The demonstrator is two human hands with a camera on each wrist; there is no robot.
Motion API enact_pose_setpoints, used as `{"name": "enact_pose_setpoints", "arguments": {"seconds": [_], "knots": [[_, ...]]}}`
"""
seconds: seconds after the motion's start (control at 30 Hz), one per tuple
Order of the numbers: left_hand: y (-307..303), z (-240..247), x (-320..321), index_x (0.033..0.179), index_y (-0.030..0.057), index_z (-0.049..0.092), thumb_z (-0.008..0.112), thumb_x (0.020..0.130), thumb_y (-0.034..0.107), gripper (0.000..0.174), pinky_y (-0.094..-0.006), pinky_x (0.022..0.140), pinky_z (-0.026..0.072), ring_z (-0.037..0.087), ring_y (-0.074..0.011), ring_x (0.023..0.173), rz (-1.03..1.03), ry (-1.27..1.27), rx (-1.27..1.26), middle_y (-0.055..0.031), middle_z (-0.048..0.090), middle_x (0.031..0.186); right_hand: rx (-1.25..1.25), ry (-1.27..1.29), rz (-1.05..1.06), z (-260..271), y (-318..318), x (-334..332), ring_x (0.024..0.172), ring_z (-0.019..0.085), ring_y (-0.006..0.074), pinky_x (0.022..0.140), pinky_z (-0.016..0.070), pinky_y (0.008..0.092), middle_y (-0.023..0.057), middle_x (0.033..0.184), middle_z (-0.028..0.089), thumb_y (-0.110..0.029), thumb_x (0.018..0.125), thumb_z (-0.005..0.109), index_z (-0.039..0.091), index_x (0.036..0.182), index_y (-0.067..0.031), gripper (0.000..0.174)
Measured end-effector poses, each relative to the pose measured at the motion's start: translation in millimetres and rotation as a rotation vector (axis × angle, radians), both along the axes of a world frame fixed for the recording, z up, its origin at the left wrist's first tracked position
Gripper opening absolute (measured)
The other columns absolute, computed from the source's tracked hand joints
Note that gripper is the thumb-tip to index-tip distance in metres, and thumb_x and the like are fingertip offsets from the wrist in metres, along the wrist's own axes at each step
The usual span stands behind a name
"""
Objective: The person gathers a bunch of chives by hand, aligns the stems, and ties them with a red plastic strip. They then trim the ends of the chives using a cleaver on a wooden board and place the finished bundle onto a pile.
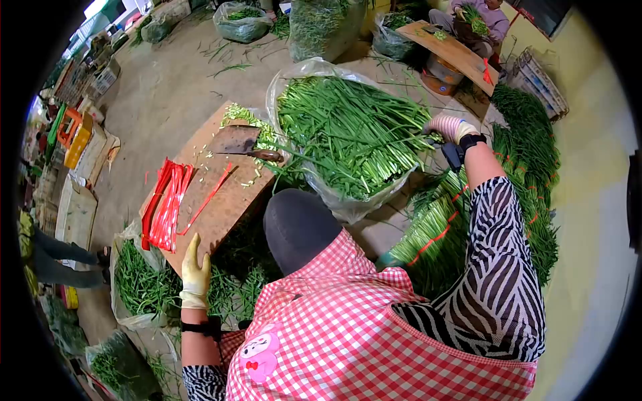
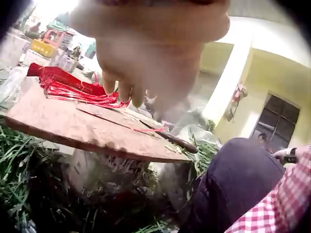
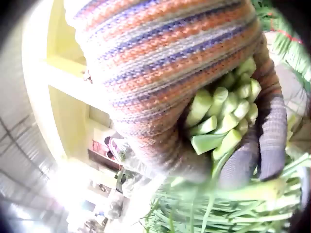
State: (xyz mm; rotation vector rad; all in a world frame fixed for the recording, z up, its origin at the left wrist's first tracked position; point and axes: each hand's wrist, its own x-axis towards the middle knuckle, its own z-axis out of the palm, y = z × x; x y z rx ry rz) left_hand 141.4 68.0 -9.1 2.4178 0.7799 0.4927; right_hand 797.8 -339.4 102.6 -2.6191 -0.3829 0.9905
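Observation:
My right hand (image 1: 449,127), in a striped knit glove, grips a bunch of green chive-like stalks (image 3: 226,114); their pale cut ends poke out of the fist in the right wrist view. It is at the right side of a clear plastic bag (image 1: 356,212) heaped with long green stalks (image 1: 348,127). My left hand (image 1: 195,273), in a pale yellow glove, holds nothing, its fingers extended at the near edge of a wooden board (image 1: 215,212). On the board lie red plastic ties (image 1: 171,204), a broad-bladed cleaver (image 1: 235,140) and chopped pale stalk ends (image 1: 242,115).
Bundles of green stalks tied with red bands (image 1: 428,234) lie at my right, near the yellow wall (image 1: 592,167). A bag of loose greens (image 1: 137,281) stands left of the board. Another person (image 1: 491,20) sits at a second board (image 1: 449,52) at the back right.

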Motion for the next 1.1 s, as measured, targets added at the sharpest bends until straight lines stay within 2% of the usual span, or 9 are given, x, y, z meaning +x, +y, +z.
{"name": "enact_pose_setpoints", "arguments": {"seconds": [0.07,0.17,0.33,0.47,0.57,0.6,0.73,0.97,1.1], "knots": [[3.8,8.2,10.1,0.153,-0.0001,0.046,0.065,0.092,-0.001,0.063,-0.0403,0.117,0.0423,0.056,-0.0355,0.137,-0.034,0.014,0.027,-0.0223,0.058,0.148,-0.003,0.101,-0.078,-12.1,-2.6,-0.3,0.083,0.059,0.0264,0.073,0.0484,0.0480,0.0121,0.101,0.069,-0.034,0.090,0.066,0.071,0.108,-0.0030,0.036],[-0.8,17.5,26.4,0.153,-0.0003,0.047,0.066,0.092,0.000,0.063,-0.0400,0.117,0.0420,0.056,-0.0347,0.138,-0.056,0.017,0.000,-0.0220,0.057,0.149,-0.206,-0.207,0.224,-52.0,-4.3,6.8,0.093,0.068,0.0330,0.084,0.0524,0.0467,0.0215,0.105,0.073,-0.036,0.086,0.072,0.075,0.101,0.0018,0.041],[-19.7,20.5,38.9,0.150,-0.0004,0.050,0.066,0.090,-0.001,0.063,-0.0415,0.117,0.0414,0.054,-0.0360,0.139,-0.123,0.068,0.028,-0.0221,0.058,0.147,-0.157,-0.252,0.012,-99.5,-3.3,-0.6,0.105,0.070,0.0414,0.088,0.0550,0.0414,0.0244,0.114,0.074,-0.040,0.083,0.073,0.073,0.115,0.0050,0.055],[-24.3,16.1,35.9,0.150,0.0000,0.051,0.067,0.088,-0.003,0.064,-0.0415,0.118,0.0410,0.054,-0.0363,0.138,-0.135,0.108,0.027,-0.0216,0.058,0.147,0.099,-0.057,-0.053,-105.0,-11.4,-25.5,0.089,0.066,0.0257,0.079,0.0543,0.0429,0.0162,0.106,0.073,-0.048,0.089,0.071,0.070,0.120,0.0060,0.062],[-23.0,10.0,29.8,0.150,0.0000,0.051,0.067,0.088,-0.003,0.064,-0.0414,0.117,0.0419,0.054,-0.0362,0.138,-0.118,0.114,-0.002,-0.0216,0.058,0.147,0.159,0.176,-0.105,-89.8,-5.3,-37.8,0.100,0.066,0.0278,0.096,0.0517,0.0418,0.0169,0.121,0.071,-0.053,0.089,0.073,0.061,0.137,0.0040,0.076],[-23.8,8.7,28.3,0.150,0.0000,0.050,0.067,0.088,-0.003,0.064,-0.0412,0.117,0.0427,0.055,-0.0363,0.137,-0.100,0.106,-0.033,-0.0218,0.058,0.146,0.108,-0.027,0.140,-90.1,2.7,-37.7,0.105,0.067,0.0305,0.097,0.0530,0.0417,0.0186,0.126,0.070,-0.052,0.085,0.077,0.058,0.141,0.0041,0.082],[-21.7,1.3,28.7,0.150,-0.0001,0.050,0.068,0.088,-0.002,0.065,-0.0406,0.116,0.0431,0.056,-0.0362,0.136,-0.127,0.129,0.000,-0.0222,0.059,0.145,-0.123,-0.123,0.085,-109.0,5.6,-19.0,0.101,0.072,0.0321,0.093,0.0552,0.0398,0.0206,0.111,0.076,-0.045,0.069,0.088,0.077,0.110,0.0029,0.064],[-24.7,8.1,30.8,0.149,0.0001,0.051,0.069,0.089,-0.001,0.063,-0.0400,0.115,0.0442,0.058,-0.0347,0.134,-0.106,0.103,-0.029,-0.0218,0.060,0.145,-0.390,-0.368,0.342,-65.7,11.5,35.7,0.102,0.074,0.0336,0.090,0.0563,0.0407,0.0215,0.108,0.077,-0.042,0.076,0.077,0.077,0.106,0.0002,0.051],[-21.8,10.9,29.2,0.151,-0.0001,0.049,0.067,0.091,-0.002,0.063,-0.0394,0.113,0.0458,0.059,-0.0349,0.134,-0.074,0.083,-0.123,-0.0229,0.061,0.143,-0.217,-0.247,0.266,-2.1,16.7,9.2,0.070,0.060,0.0265,0.068,0.0512,0.0420,0.0141,0.079,0.070,-0.036,0.086,0.071,0.074,0.088,0.0014,0.037]]}}
